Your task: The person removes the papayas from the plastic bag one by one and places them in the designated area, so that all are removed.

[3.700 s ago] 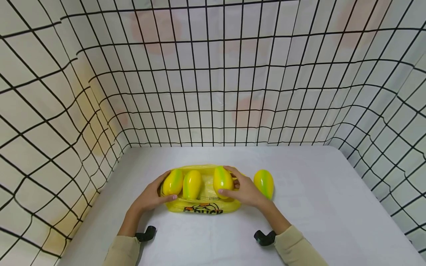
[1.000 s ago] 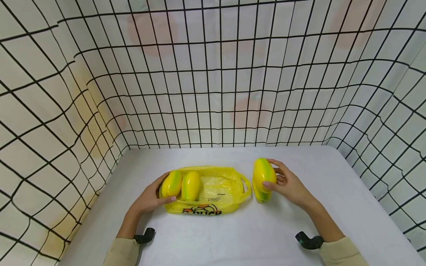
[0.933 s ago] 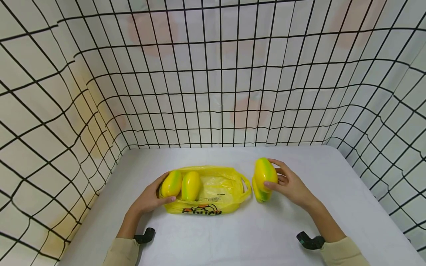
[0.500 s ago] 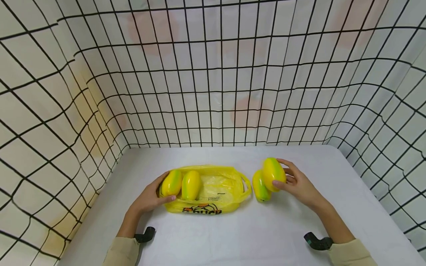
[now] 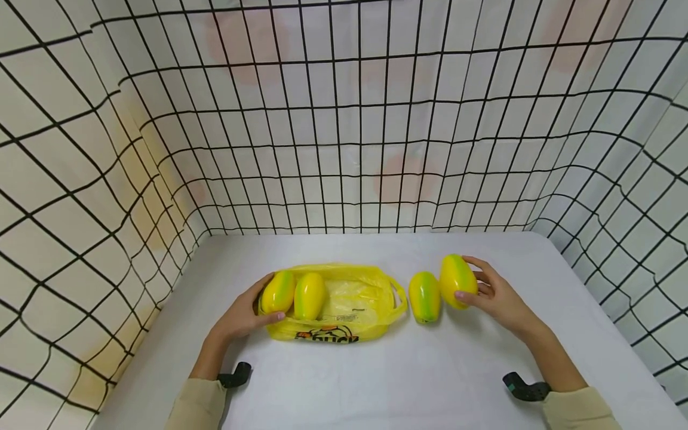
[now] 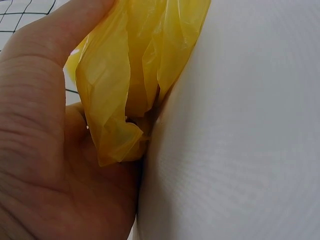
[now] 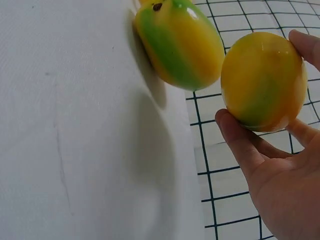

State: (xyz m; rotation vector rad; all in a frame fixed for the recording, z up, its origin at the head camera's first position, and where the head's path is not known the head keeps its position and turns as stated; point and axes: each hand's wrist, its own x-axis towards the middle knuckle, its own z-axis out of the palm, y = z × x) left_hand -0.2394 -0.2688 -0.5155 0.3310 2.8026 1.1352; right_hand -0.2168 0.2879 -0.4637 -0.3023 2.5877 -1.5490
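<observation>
My left hand (image 5: 240, 313) grips the left end of the yellow plastic bag (image 5: 352, 298), thumb along the front rim. In the left wrist view the crumpled yellow film of the bag (image 6: 107, 90) lies between thumb and palm. Inside the bag two glossy mangoes (image 5: 309, 297) sit side by side at its left end. Off to the right, my right hand (image 5: 502, 301) holds another yellow-green mango (image 5: 457, 282) between thumb and fingers, raised over its shadow in the right wrist view. A fourth, green-striped mango (image 7: 182, 45) rests on the table between bag and right hand.
The table (image 5: 344, 388) has a white cloth. Behind it and along both sides stands a black wire grid (image 5: 360, 143) against pale sheeting. A loop handle (image 5: 399, 298) of the bag sticks out beside the resting mango. Black wrist mounts (image 5: 527, 388) project inward from the forearms.
My right hand has carried one mango from the bag to the right, past the resting mango, which now shows fully. The left hand has stayed at the bag's left end.
</observation>
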